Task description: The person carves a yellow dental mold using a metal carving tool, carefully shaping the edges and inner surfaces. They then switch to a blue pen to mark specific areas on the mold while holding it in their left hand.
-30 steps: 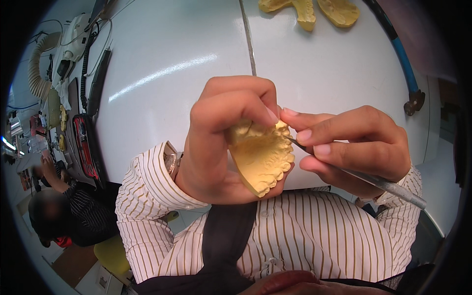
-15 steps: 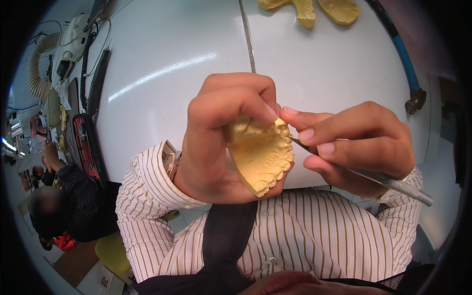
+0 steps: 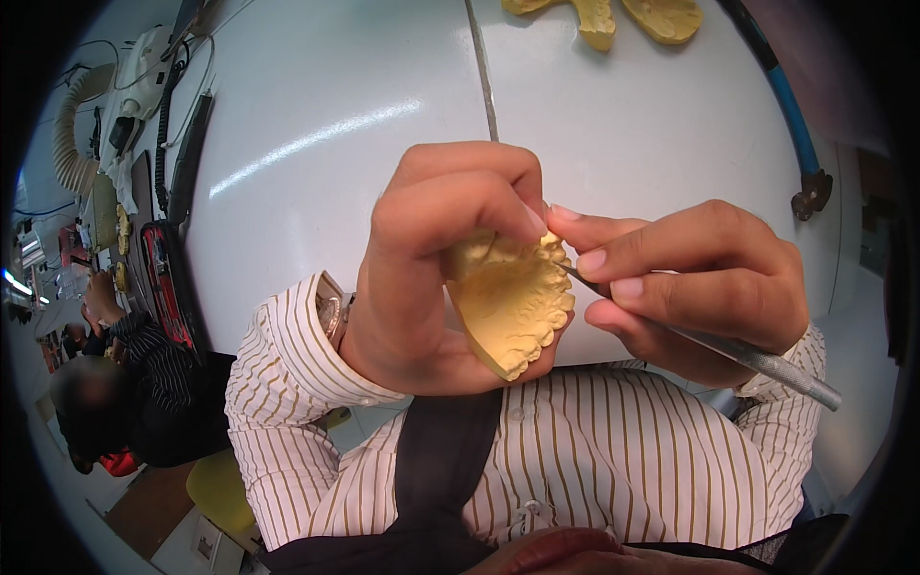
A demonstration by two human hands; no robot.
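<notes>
We see a smooth white tabletop (image 3: 307,105) with a dark straight seam, and before it a white shirt (image 3: 594,441) with brown stripes, crossed by a plain black cloth band (image 3: 446,441). At the left a co-worker's dark, pinstriped sleeve (image 3: 161,356) shows. The left hand (image 3: 412,254) curls around a yellow, matt, plaster-like dental cast (image 3: 508,302), grasping it over the table's near edge; we see its hollowed palate and knobbly curved row of teeth. The right hand (image 3: 714,273) pinches a slim metal tool (image 3: 771,367) like a pen, its thin tip at the teeth and its grey handle knurled toward the end. At the far right lies a hammer (image 3: 791,125) with a blue-and-black handle and brownish metal head. At the left rests an open black case (image 3: 168,287) with red inside; any lettering there is too small for us to read. Two yellow cast pieces, one rounded (image 3: 661,17), one toothed (image 3: 596,24), lie at the far edge. A wristwatch (image 3: 332,316) glints at the left cuff.
</notes>
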